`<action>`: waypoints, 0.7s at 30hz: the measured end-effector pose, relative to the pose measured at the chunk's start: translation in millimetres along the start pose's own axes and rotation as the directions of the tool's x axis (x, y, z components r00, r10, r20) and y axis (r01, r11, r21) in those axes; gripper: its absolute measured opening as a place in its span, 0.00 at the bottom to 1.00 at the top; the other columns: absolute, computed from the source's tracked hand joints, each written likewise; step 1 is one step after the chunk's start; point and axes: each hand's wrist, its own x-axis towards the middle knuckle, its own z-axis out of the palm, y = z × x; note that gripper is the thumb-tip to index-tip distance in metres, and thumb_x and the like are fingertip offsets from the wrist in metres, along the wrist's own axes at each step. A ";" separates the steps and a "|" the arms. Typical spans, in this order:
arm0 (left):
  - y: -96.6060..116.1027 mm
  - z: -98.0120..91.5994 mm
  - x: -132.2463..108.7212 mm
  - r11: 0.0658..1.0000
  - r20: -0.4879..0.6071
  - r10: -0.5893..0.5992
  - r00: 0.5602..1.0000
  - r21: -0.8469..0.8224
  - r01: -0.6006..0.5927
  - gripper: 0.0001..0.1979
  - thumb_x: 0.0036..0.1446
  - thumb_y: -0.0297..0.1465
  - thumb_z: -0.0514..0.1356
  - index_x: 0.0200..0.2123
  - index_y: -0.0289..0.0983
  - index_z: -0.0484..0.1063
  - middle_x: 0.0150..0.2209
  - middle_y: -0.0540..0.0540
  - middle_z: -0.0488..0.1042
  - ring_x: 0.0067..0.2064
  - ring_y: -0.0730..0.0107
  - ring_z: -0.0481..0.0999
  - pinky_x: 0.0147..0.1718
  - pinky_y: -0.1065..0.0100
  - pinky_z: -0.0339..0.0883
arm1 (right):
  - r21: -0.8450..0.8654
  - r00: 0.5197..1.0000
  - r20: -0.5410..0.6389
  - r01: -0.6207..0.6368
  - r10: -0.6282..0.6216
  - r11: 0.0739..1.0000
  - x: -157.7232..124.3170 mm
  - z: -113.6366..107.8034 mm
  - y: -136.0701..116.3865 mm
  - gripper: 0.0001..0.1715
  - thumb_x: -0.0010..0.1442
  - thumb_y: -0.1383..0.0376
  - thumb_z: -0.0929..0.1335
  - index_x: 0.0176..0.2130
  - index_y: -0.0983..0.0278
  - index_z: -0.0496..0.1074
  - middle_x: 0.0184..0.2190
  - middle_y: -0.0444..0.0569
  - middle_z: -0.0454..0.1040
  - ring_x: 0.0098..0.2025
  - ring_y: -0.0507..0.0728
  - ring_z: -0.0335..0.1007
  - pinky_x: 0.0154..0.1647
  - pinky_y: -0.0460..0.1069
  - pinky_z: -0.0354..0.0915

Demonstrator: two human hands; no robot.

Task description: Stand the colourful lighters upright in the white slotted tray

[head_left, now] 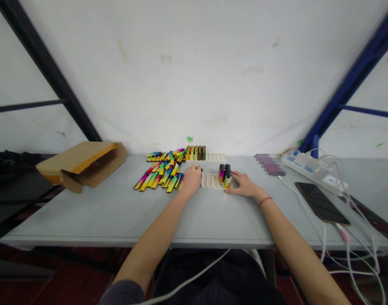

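Note:
A pale tray with rows of round pockets (209,181) lies on the table in front of me. Several multicoloured lighters (228,179) with dark tops stand upright in its right part. My right hand (244,185) is around the tray's right end, thumb at the near corner and fingers by the far side. At the tray's left edge, my left hand (191,178) has its fingers curled; a small dark tip like a lighter's top shows at them, the rest hidden. Left of that hand, many shiny rainbow lighters (155,180) lie loose in a spread pile.
Behind stand a block of upright yellow-to-dark lighters (195,153) and a second pale tray (216,157). An open cardboard box (82,159) lies at left. A phone (320,203), a power strip (317,169) and white cables are at right. A wall closes the back.

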 end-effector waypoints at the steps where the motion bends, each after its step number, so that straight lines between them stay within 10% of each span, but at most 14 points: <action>1: 0.2 0.8 0.1 1.000 -0.001 -0.006 1.000 -0.020 0.006 0.19 0.66 0.22 0.49 0.56 0.30 0.72 0.53 0.31 0.73 0.56 0.53 0.73 0.57 0.58 0.65 | 0.001 1.000 -0.004 0.001 -0.001 1.000 0.0 0.2 0.3 0.50 0.54 0.37 0.71 0.65 0.61 0.68 0.68 0.61 0.64 0.69 0.73 0.59 0.71 0.69 0.48; 13: 8.9 2.1 2.2 0.770 -0.252 -0.123 0.960 -0.634 -0.068 0.18 0.69 0.32 0.50 0.59 0.36 0.64 0.50 0.36 0.78 0.50 0.56 0.79 0.51 0.59 0.69 | -0.009 1.000 -0.002 0.006 -0.006 1.000 1.0 0.3 0.9 0.50 0.54 0.38 0.73 0.65 0.62 0.67 0.68 0.63 0.63 0.69 0.73 0.59 0.70 0.69 0.49; 21: 14.7 -1.9 -2.3 0.520 -0.030 -0.281 0.959 -0.844 0.126 0.29 0.66 0.53 0.44 0.21 0.41 0.63 0.21 0.49 0.68 0.30 0.63 0.73 0.34 0.66 0.65 | -0.004 1.000 0.011 0.004 -0.004 1.000 -0.1 -1.7 -1.3 0.50 0.54 0.38 0.72 0.65 0.63 0.67 0.68 0.64 0.63 0.69 0.73 0.58 0.70 0.71 0.48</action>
